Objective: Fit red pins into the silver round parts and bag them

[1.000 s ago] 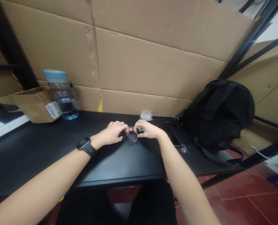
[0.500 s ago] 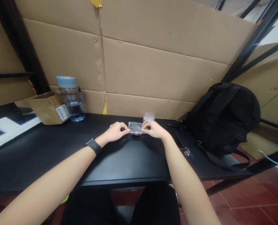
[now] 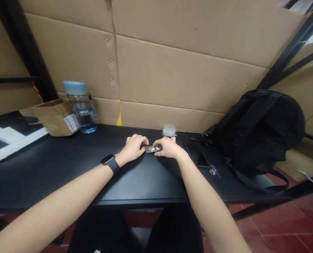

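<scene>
A small clear plastic packet (image 3: 149, 149), shiny, with dark and red parts at its right end, is between my hands just above the black table. My right hand (image 3: 167, 147) is closed around that dark and red end, thumb and fingers gripping it. At the packet's clear left end, my left hand (image 3: 135, 147) has its thumb and curled fingers at the edge, seemingly pinching it. The packet's contents are too small to make out. Behind my right hand sits a translucent plastic piece (image 3: 169, 130), blurred in outline.
A blue-lidded water bottle (image 3: 83, 109) and an open cardboard box (image 3: 56, 119) stand at the back left. White strips (image 3: 16, 144) lie left. On the right are a dark flat tablet-like item (image 3: 197, 154), a keyring (image 3: 213, 171) and a black backpack (image 3: 264, 133). Cardboard (image 3: 156, 77) walls the back.
The packet has turned from its broad face to a narrow strip. My right hand now wraps its right end, and my left hand's fingers are more curled. The view has shifted slightly.
</scene>
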A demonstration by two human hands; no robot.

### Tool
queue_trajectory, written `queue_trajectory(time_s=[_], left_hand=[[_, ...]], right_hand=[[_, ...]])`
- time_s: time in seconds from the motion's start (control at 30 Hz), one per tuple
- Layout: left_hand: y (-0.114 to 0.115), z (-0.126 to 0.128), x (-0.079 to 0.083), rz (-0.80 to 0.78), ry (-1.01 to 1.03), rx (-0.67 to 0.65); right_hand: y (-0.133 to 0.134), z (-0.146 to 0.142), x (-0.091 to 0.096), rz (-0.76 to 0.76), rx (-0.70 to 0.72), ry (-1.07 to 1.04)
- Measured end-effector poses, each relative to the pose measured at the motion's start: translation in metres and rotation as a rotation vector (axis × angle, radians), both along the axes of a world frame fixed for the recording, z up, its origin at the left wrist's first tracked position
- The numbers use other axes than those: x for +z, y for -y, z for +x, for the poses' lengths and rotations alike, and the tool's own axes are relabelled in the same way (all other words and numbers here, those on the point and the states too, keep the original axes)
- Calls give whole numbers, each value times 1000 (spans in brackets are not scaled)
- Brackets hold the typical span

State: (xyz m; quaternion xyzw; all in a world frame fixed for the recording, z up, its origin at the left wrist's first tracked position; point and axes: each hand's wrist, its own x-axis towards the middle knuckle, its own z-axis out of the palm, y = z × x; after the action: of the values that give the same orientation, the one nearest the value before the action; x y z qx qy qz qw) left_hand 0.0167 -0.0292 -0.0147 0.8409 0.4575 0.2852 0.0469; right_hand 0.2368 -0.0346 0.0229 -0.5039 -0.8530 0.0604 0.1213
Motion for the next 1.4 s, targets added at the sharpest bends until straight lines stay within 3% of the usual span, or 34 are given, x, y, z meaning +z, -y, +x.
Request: queue_trajectory(time_s=[0.17, 0.43, 0.57, 0.7, 0.87, 1.0, 1.1, 1.23, 1.4], left_hand=[[6, 3, -1, -8, 14, -103], [-9, -2, -3, -242, 642, -109], [-11, -5, 4, -285, 766, -99], [-22, -16, 14, -251, 832, -19], [-60, -65, 9, -263, 890, 286], [-85, -102, -7, -250, 665, 528], [-89, -108, -14, -214, 344, 617], [-81, -96, -13, -65, -6, 641], [-69, -89, -9, -61, -147, 516]], right_hand=[[-2, -3, 0, 16, -30, -53], [-9, 12, 0, -181, 105, -550], [-11, 5, -6, -154, 121, -653], [-8, 6, -1, -45, 20, -612], [-14, 39, 8, 165, -315, -402], [-24, 62, 5, 159, -493, -257], [-29, 68, 0, 148, -543, -215], [-32, 70, -5, 120, -515, -180], [-38, 69, -19, 106, -373, -94]])
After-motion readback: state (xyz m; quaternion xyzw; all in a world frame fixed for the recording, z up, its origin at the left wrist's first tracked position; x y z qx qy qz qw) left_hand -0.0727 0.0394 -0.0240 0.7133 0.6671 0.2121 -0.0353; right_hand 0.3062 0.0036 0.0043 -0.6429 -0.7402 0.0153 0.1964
